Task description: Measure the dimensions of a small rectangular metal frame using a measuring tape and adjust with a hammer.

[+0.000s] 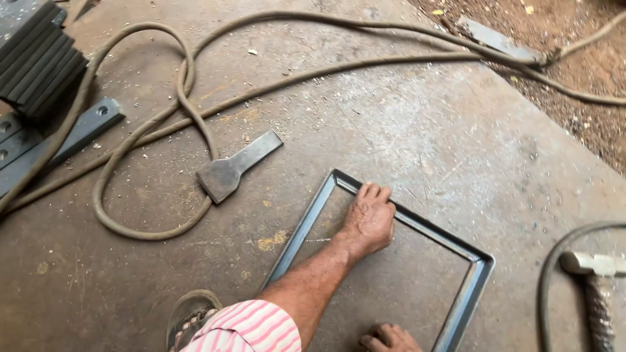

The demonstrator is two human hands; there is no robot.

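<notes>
A worker's left hand (369, 218) presses on the far rail of a rectangular steel frame (313, 212) lying flat on a scuffed metal floor plate (417, 130), fingers (373, 191) held close together and curled over the rail's top edge, palm down inside the frame. The forearm runs straight from a pink-and-white striped sleeve (246, 331) at the frame's near side. The right hand (390, 338) rests low inside the frame near its right rail, mostly cut off; its fingers cannot be made out. A flat steel chisel (236, 167) lies left of the frame, within a loop of thick cable (140, 140). A hammer (595, 287) lies right of the frame. A sandalled foot (190, 314) stands beside the frame's near left.
</notes>
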